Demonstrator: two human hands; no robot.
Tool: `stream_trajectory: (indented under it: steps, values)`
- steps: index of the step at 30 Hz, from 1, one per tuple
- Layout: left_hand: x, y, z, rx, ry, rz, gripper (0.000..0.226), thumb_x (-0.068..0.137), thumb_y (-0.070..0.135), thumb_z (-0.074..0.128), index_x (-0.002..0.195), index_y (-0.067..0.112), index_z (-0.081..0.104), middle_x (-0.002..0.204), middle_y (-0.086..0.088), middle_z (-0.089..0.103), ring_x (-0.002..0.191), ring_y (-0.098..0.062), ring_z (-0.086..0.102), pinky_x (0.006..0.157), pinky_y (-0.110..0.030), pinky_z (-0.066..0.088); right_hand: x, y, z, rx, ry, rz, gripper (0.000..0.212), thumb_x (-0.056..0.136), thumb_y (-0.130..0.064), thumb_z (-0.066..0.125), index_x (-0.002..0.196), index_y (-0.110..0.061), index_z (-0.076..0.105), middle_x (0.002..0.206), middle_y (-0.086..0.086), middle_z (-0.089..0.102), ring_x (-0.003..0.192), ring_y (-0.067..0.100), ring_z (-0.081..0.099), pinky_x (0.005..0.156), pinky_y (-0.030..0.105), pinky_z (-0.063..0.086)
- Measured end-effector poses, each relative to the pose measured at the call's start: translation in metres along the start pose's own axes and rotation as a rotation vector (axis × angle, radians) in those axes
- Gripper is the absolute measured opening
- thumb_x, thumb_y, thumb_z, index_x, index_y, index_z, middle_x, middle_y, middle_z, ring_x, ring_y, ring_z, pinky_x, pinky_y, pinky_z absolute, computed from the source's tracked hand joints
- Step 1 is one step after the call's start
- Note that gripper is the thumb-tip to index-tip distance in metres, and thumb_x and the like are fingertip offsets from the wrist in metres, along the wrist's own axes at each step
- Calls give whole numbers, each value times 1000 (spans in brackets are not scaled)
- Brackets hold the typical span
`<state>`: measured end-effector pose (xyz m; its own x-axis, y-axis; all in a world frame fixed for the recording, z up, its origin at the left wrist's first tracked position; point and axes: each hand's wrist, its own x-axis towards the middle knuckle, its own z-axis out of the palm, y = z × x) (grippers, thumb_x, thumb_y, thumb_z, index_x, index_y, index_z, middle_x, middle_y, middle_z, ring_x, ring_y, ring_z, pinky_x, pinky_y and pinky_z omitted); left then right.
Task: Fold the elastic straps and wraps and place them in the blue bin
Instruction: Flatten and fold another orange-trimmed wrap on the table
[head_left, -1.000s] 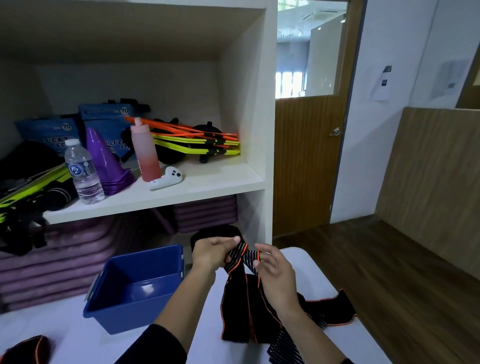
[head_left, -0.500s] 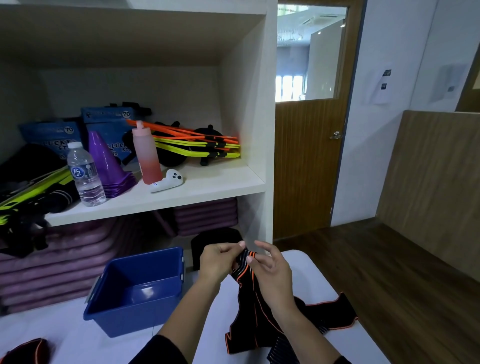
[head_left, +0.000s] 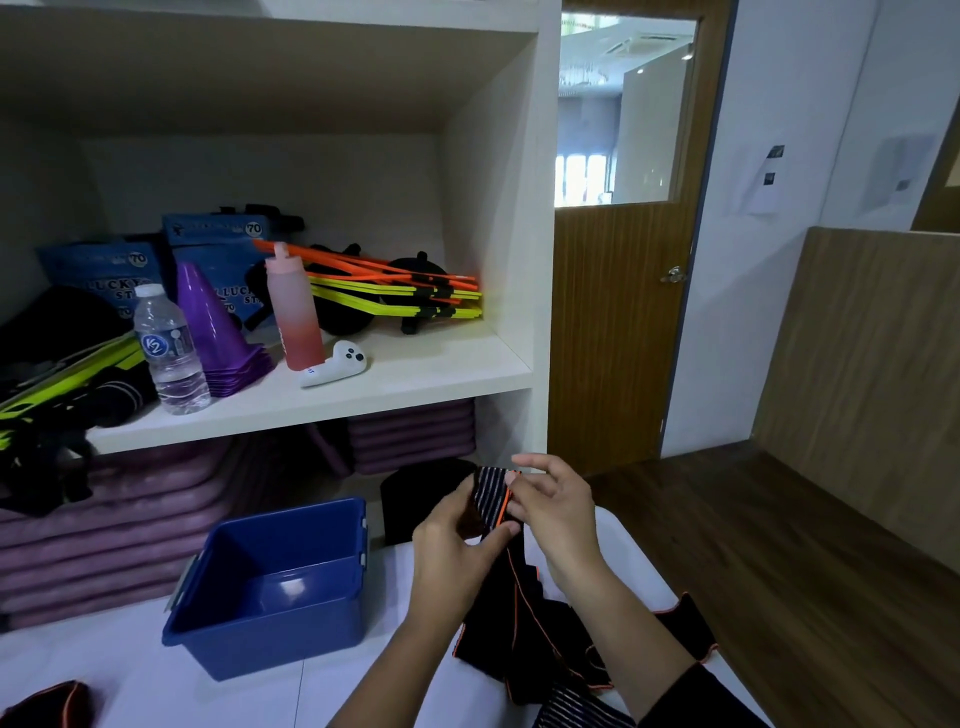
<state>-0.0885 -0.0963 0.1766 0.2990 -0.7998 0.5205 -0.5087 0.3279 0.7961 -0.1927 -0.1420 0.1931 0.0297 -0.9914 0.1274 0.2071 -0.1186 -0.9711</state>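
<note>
Compared with a second ago, the two hands are sitting closer together and a short striped end of the black elastic wrap with orange edging (head_left: 524, 587) is now doubled over at the top, where earlier the band was hanging straight down from the pinch. That looks like the first fold going in, so the folding is only just starting and nothing is in the bin yet.

The left hand (head_left: 457, 551) is pinching the folded end from the left, thumb pressing along its lower edge. The right hand (head_left: 553, 512) is holding the same end from the right, with its fingers (head_left: 532, 462) partly spread above the fabric and narrow where they are gripping.

The wrap is being held above the white bench (head_left: 130, 670), its long axis running from the raised end near the far edge down and toward the near right, where the rest is lying crumpled on the bench. The open blue plastic bin (head_left: 270, 618) is standing just left of the hands, looking empty. Another dark piece with orange trim (head_left: 47, 704) is lying at the near left corner.
</note>
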Motion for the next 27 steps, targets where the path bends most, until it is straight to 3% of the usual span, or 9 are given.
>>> stream_trajectory:
  steps: [2, 7, 10, 13, 17, 19, 21, 24, 27]
  values:
    - [2, -2, 2, 23, -24, 14, 60, 70, 12, 79, 125, 14, 55, 89, 30, 55, 88, 24, 53, 74, 3, 40, 1, -5, 1, 39, -53, 26, 13, 88, -9, 61, 100, -14, 65, 91, 14, 72, 87, 31, 70, 80, 39, 58]
    - [6, -4, 4, 71, -109, 0, 52, 84, 16, 66, 131, 23, 44, 87, 19, 58, 83, 1, 60, 70, -8, 45, 4, -13, 1, 13, -141, 45, 20, 91, -9, 55, 108, -15, 64, 97, 11, 70, 89, 18, 69, 80, 24, 56]
    - [10, -6, 3, 86, -118, -17, 48, 90, 10, 55, 136, 12, 42, 89, 28, 52, 84, 9, 58, 71, -4, 42, 7, -11, -4, -126, -211, 17, 24, 92, -11, 54, 113, -21, 61, 98, 4, 71, 88, 8, 67, 75, 12, 52]
    - [13, -8, 1, 85, -148, -31, 44, 95, 10, 48, 138, 13, 40, 90, 23, 56, 77, 19, 54, 68, -1, 40, 10, -8, -11, -215, -265, -53, 26, 89, -12, 60, 113, -22, 62, 91, 0, 73, 88, 5, 67, 83, 16, 52]
    - [15, -12, 3, 109, -130, -50, 43, 96, 14, 45, 139, 14, 38, 118, -3, 65, 93, -7, 63, 72, -2, 40, 12, -2, -16, -373, -207, -200, 23, 81, -18, 71, 103, -25, 69, 77, -5, 71, 76, -1, 65, 73, 13, 49]
    - [16, -12, 2, 112, -124, -66, 42, 97, 15, 44, 139, 14, 39, 121, -5, 64, 99, -14, 63, 73, -2, 40, 15, 1, -19, -449, -151, -288, 24, 75, -22, 76, 99, -25, 72, 77, -5, 63, 70, -4, 57, 66, 9, 44]
    - [18, -9, 0, 84, -123, -76, 41, 97, 15, 43, 138, 15, 41, 126, -3, 60, 109, -8, 57, 80, 1, 38, 19, 2, -21, -493, -143, -350, 26, 73, -26, 77, 98, -30, 72, 84, -7, 55, 75, -6, 51, 67, 7, 42]
    - [24, -4, -4, 58, -124, -79, 39, 98, 17, 42, 137, 17, 43, 130, 1, 57, 117, -5, 52, 89, -2, 36, 24, -1, -23, -416, -241, -346, 23, 78, -22, 73, 99, -29, 72, 99, -13, 65, 91, -6, 61, 81, 13, 49]
    - [33, 3, -8, 63, -103, -59, 38, 97, 18, 43, 136, 17, 45, 127, 2, 59, 117, -4, 51, 87, 3, 33, 28, -10, -19, -329, -248, -337, 21, 79, -12, 71, 99, -19, 73, 96, -4, 73, 92, 6, 68, 86, 26, 55]
